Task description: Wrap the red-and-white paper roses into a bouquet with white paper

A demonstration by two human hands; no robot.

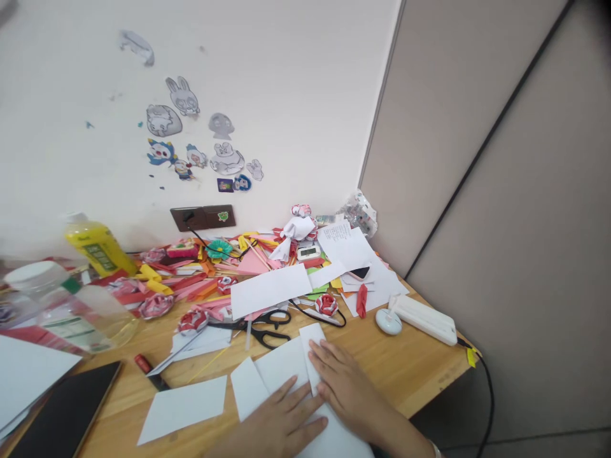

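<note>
A white sheet of paper lies near the table's front edge, with a narrow folded strip standing out at its upper right. Flat over the lower part of the paper, my left hand has its fingers spread. My right hand rests on the folded strip, fingers stretched out and pressing the paper down. The fingertips of the two hands come close together. Another white piece sits under the left side, and a separate white rectangle lies to the left.
Black scissors lie just beyond the paper. Farther back are paper scraps and red-and-white paper flowers. A white power strip and a round white device stand right. Bottles and a black tablet-like object are left.
</note>
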